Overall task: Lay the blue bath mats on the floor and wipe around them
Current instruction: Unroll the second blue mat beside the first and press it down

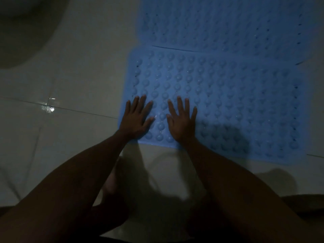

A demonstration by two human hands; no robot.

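both hands [158, 120] flat on near mat [228, 106]

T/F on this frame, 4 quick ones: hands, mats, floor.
1. Both hands lie flat on the near mat. True: left hand, right hand, fingers spread.
2. Only one blue mat is down. False: a far mat lies just beyond the near one.
3. The right hand holds a cloth. False: it is empty, palm down.
4. The floor shows a wet glint left of the mats. True.
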